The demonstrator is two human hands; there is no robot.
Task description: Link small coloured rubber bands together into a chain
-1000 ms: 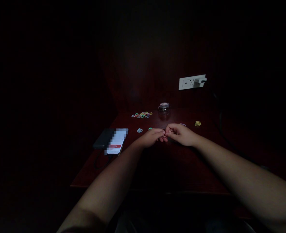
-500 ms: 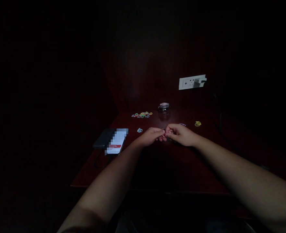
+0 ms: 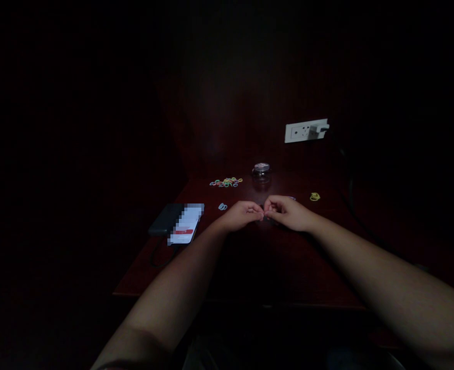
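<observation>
My left hand [image 3: 245,215] and my right hand [image 3: 287,213] meet over the middle of the dark red table [image 3: 273,267]. Both are closed, with thumbs and fingertips pinched together and nearly touching. Whatever is between the fingertips is too small and dim to make out. Left of my left hand lie a few light blue bands [image 3: 222,206]. A purple band [image 3: 291,198] shows partly behind my right hand. Farther right is a small bunch of yellow bands [image 3: 315,196]. Beyond my hands is a loose pile of mixed coloured bands [image 3: 227,182].
A round clear container [image 3: 261,169] stands at the back of the table. On the left, a lit phone [image 3: 187,224] lies against a dark flat box [image 3: 165,219] with a cable. A wall socket [image 3: 306,131] holds a plug, its dark cord hanging down on the right.
The fingers of my left hand have curled in and its thumb has dropped slightly. My hands stay together in about the same place.
</observation>
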